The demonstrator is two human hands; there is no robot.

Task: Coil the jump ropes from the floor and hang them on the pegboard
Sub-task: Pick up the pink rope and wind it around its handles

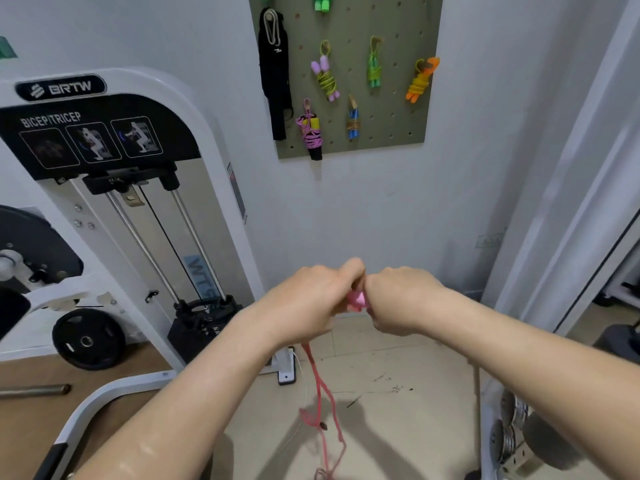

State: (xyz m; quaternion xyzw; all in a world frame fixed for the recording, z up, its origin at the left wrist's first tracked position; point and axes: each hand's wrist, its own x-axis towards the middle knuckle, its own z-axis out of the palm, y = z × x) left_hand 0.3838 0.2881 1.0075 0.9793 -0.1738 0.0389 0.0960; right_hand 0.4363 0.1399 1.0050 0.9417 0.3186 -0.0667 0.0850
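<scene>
The fingers (pixel 350 270) of the left hand (pixel 308 301) and the right hand (pixel 398 299) were curled round the handles (pixel 359 299) of a pink jump rope (pixel 320 393), held close together; the rope was seen hanging to the floor (pixel 398 358), below the pegboard (pixel 398 109).

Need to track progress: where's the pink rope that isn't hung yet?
The pink rope is centre of the head view, below the pegboard: left hand and right hand grip its handles together, cord hanging toward the floor.

2 forearms reach forward; left hand (pixel 310 301) and right hand (pixel 398 299) meet (knuckles up), gripping pink jump rope (pixel 359 299).
</scene>
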